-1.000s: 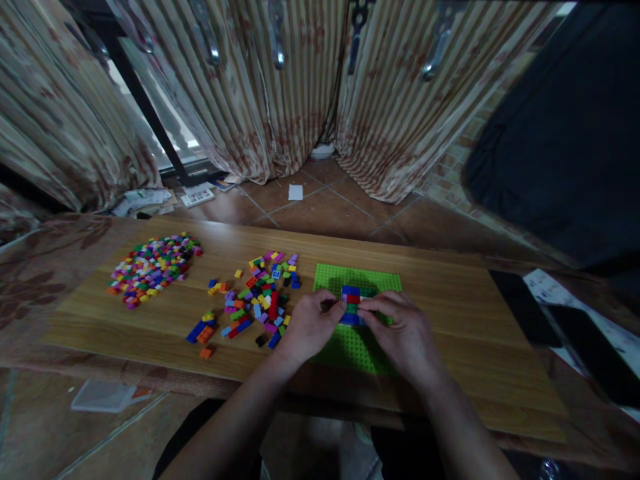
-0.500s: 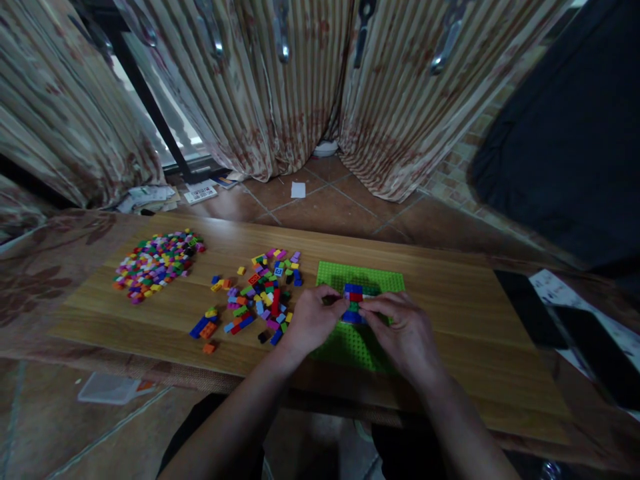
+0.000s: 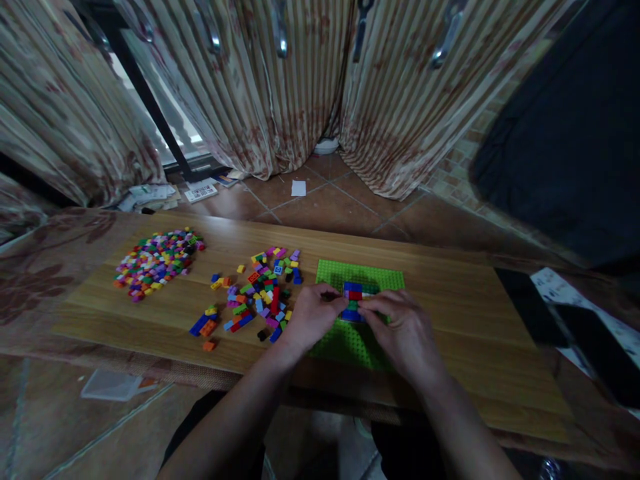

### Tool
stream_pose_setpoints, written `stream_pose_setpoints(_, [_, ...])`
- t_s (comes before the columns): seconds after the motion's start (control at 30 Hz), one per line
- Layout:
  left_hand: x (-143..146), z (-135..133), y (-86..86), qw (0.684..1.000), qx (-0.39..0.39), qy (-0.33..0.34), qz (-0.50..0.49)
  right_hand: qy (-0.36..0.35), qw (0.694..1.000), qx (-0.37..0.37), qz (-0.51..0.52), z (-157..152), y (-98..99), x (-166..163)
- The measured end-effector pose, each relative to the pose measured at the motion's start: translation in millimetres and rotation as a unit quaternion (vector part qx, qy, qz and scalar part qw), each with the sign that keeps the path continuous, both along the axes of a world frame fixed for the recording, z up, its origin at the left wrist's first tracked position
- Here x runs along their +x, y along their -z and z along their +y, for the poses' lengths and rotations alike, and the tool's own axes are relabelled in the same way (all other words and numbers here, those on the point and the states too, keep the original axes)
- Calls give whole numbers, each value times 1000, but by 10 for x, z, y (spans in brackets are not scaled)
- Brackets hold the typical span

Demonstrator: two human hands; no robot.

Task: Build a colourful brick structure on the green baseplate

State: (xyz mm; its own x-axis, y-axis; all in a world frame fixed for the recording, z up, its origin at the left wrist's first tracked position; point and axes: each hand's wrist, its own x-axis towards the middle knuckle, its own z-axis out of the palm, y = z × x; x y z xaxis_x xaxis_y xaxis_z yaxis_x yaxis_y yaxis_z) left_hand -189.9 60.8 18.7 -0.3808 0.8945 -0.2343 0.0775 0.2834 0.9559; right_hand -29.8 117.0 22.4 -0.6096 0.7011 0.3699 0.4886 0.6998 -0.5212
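Note:
A small build of toy bricks [image 3: 353,288], in blue, red and green, stands on the bright green studded baseplate [image 3: 360,270]. My left hand [image 3: 314,315] is at its left side, thumb and fingers closed against the bricks. From the right, my right hand [image 3: 404,325] pinches at the same build, its fingertips by a dark green brick [image 3: 353,305]. A blue brick layer [image 3: 353,316] shows below that green one. The fingers partly cover the build, so its sides and any small piece between the fingertips are hidden.
Loose mixed bricks [image 3: 260,293] are scattered on the wooden board [image 3: 450,333] left of the baseplate. A denser brick pile [image 3: 159,261] lies farther left. A phone [image 3: 597,350], a dark flat object [image 3: 525,307] and printed sheets [image 3: 547,283] are at the right.
Both hands stay at the brick build with almost the same grip. The whole view has shifted very slightly; the bricks look unchanged.

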Motion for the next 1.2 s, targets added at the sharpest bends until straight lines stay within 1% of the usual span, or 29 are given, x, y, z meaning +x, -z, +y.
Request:
stream_pose_setpoints(0.27, [6, -20, -38, 1000, -5, -3, 2, 2, 1000, -21, 0, -4, -9, -10])
stream_pose_setpoints(0.4, [15, -1, -35, 1000, -22, -14, -13, 19, 999, -25, -5, -6, -8, -29])
stream_pose_setpoints(0.53, [23, 21, -52, 998, -44, -13, -37, 28, 999, -22, -19, -8, -15, -54])
stream_pose_setpoints(0.67, [20, 25, -58, 998, -52, -12, -38, 31, 999, -33, -20, -6, -9, -59])
stream_pose_setpoints(0.77, [17, 17, -48, 998, -51, -8, -34, 24, 999, -39, -11, -4, -5, -47])
stream_pose_setpoints(0.9, [17, 12, -23, 998, -47, -3, -30, 15, 999, -25, -21, -6, -9, -36])
stream_pose_setpoints(1.07, [17, 19, 8, 999, -32, 0, -13, 19, 999, -12, -32, -11, -14, -51])
stream_pose_setpoints(1.2, [17, 20, 3, 999, -35, 4, -13, 18, 999, -12, -26, -15, -13, -74])
